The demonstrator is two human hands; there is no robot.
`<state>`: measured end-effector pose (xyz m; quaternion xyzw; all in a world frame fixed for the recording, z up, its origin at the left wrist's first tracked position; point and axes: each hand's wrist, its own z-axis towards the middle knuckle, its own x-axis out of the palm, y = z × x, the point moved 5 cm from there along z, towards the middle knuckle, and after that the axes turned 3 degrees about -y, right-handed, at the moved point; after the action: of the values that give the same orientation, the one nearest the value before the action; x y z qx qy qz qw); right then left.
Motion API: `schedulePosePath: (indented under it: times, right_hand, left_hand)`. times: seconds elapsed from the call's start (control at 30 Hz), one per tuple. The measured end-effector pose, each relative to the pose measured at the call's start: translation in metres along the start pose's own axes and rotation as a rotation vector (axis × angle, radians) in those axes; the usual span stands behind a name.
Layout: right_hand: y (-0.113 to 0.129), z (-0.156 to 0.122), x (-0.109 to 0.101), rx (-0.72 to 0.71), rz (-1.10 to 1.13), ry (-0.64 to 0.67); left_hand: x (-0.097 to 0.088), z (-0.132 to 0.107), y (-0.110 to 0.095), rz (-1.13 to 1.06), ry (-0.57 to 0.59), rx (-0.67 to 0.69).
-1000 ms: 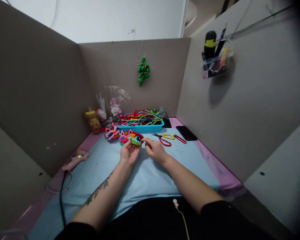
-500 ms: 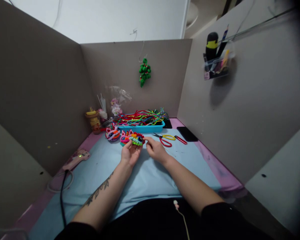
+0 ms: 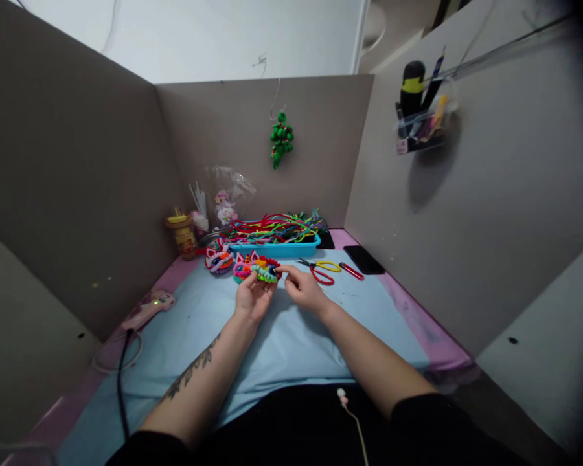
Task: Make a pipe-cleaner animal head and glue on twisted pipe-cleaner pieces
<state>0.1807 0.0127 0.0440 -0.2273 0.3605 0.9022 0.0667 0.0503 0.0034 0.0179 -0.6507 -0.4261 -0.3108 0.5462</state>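
A multicoloured chenille-stem craft piece [image 3: 266, 273] in mint, orange, red and green, with a dark blue round patch, rests in my left hand [image 3: 253, 299]. My left thumb lies on its near side and the fingers are beneath it. At its right end, the stretched index finger of my right hand [image 3: 302, 288] touches the piece beside the dark patch; the other fingers are curled, with nothing visible in them. Just behind sits a similar pink-eared piece [image 3: 243, 264], partly covered by the held one. Another eared piece [image 3: 218, 261] stands further left.
A blue tray [image 3: 276, 250] heaped with coloured chenille stems is at the back. Red-and-yellow-handled scissors [image 3: 322, 274], a red-handled tool [image 3: 352, 271] and a black phone [image 3: 364, 260] lie right. A pink glue gun [image 3: 149, 309] with a black cord is left. Grey partitions [image 3: 267, 97] enclose the table.
My right index fingertip has shifted slightly left, further onto the dark patch of the held piece. My left hand keeps its place.
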Motion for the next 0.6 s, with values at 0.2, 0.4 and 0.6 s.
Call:
schedulePosePath:
  times: [0.2, 0.4, 0.6]
  right_hand:
    - [0.0008, 0.0011, -0.0014, 0.017, -0.001, 0.006]
    - [-0.0012, 0.0, -0.0006, 0.04, 0.007, 0.031]
    - [0.0, -0.0001, 0.0011, 0.071, 0.039, 0.09]
  left_hand:
    - [0.0005, -0.0015, -0.0003, -0.001, -0.021, 0.0]
    - [-0.0005, -0.0004, -0.0002, -0.007, -0.025, -0.004]
    - [-0.0033, 0.0032, -0.0005, -0.011, -0.009, 0.008]
